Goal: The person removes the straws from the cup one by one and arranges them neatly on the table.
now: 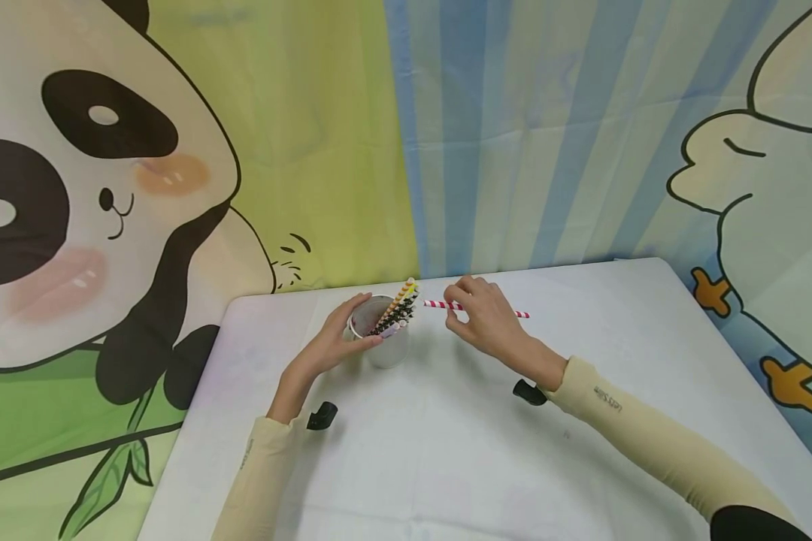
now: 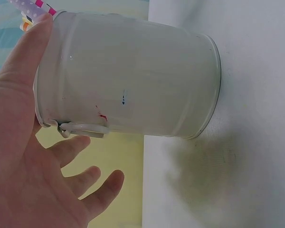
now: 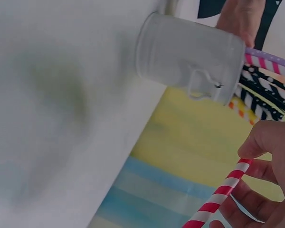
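A small white metal bucket [image 1: 390, 352] stands on the table, with a little wire handle hinge [image 2: 83, 129] on its side. My left hand [image 1: 334, 342] holds it by the rim, thumb near the front and other fingers around the far side. Patterned paper straws [image 1: 399, 308] lean out of it toward the right: yellow-striped, black-and-white, pink-striped and purple dotted ones. Right of the bucket, my right hand [image 1: 489, 319] pinches a red-and-white striped paper straw [image 3: 218, 199] between thumb and fingers. That straw lies nearly level above the table, apart from the bucket.
The white table [image 1: 446, 466] reaches back to a cloth backdrop [image 1: 325, 135] with a panda, stripes and a white bird figure. Black camera mounts [image 1: 322, 415] sit at both wrists. Cream sleeves [image 1: 656, 443] cover the forearms.
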Demonstrator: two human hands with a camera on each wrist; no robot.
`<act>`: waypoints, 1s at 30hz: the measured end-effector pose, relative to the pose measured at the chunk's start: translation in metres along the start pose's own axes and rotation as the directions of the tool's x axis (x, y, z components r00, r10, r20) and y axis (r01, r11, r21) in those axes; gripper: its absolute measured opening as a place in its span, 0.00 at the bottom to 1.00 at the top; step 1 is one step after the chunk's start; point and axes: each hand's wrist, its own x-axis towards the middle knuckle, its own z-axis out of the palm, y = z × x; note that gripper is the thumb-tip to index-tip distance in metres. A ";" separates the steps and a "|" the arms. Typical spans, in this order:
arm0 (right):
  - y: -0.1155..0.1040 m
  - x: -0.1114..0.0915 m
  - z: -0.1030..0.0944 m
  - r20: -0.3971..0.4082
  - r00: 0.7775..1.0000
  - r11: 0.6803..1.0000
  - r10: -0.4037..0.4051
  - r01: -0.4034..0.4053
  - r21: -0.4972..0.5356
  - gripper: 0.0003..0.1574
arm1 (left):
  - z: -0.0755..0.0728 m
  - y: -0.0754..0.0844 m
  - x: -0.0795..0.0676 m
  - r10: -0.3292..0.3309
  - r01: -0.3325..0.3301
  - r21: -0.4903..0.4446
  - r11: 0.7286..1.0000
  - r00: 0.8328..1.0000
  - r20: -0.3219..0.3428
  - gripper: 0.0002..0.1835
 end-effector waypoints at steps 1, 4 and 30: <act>0.002 0.000 0.002 0.012 1.000 1.000 0.002 -0.002 -0.009 0.06 | 0.000 0.000 0.000 -0.002 0.002 0.003 1.000 1.000 0.000 0.47; 0.009 -0.001 0.007 0.039 0.999 1.000 0.005 -0.004 -0.026 0.06 | 0.000 0.000 0.000 0.004 -0.004 0.003 1.000 1.000 0.002 0.47; 0.047 -0.006 0.046 0.386 0.911 0.980 0.146 -0.080 -0.183 0.08 | 0.000 0.000 0.001 0.004 -0.004 -0.033 0.999 1.000 0.001 0.47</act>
